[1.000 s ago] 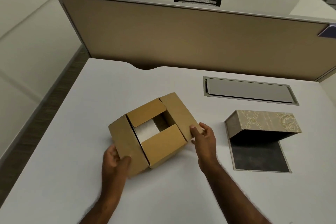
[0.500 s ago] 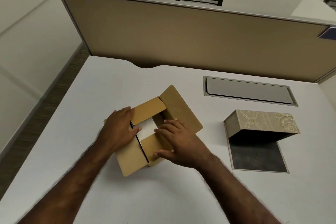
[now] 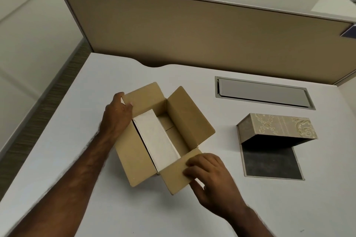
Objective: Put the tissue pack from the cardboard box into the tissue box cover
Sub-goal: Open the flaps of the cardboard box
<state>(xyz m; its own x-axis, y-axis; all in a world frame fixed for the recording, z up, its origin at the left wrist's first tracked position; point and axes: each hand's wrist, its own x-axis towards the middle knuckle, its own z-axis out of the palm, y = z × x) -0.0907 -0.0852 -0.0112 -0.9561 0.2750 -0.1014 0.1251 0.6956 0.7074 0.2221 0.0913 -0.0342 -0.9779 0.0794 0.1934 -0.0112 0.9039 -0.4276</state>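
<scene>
A brown cardboard box (image 3: 189, 121) stands on the white desk with all its flaps spread out. Inside, along its left side, lies a white tissue pack (image 3: 157, 138); the right part of the box floor is bare. My left hand (image 3: 117, 115) grips the far-left flap at the box's back corner. My right hand (image 3: 211, 177) presses the near flap down and outward. To the right, apart from the box, sits the beige patterned tissue box cover (image 3: 277, 129), hinged up over its dark base panel (image 3: 269, 163).
A grey cable hatch (image 3: 262, 92) is set flush in the desk (image 3: 96, 102) behind the cover. A tan partition (image 3: 192, 31) closes off the desk's far edge. The desk's left edge drops to the floor.
Both hands were over the partly closed box. Now the flaps are folded outward, the left hand holding the far flap and the right the near one, and the whole tissue pack shows.
</scene>
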